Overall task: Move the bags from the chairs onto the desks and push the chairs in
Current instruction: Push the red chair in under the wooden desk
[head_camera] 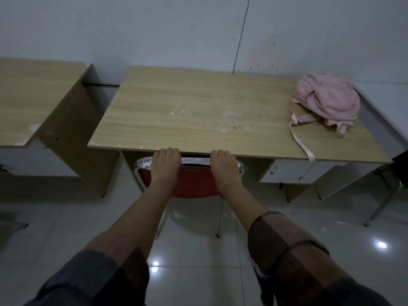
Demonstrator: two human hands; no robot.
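A red chair [194, 184] with a chrome frame stands tucked under the front edge of a light wooden desk [187, 115], only its backrest and rear legs showing. My left hand [164, 165] and my right hand [224, 167] both grip the top rail of the backrest, fingers curled over it right at the desk's edge. A pink bag [326, 100] lies on the desk's far right corner, one strap hanging over the front edge.
A second wooden desk [33, 102] stands to the left, separated by a narrow gap. Metal legs of another piece of furniture [384, 199] show at the right edge. A grey wall runs behind the desks. Glossy white floor tiles lie below me.
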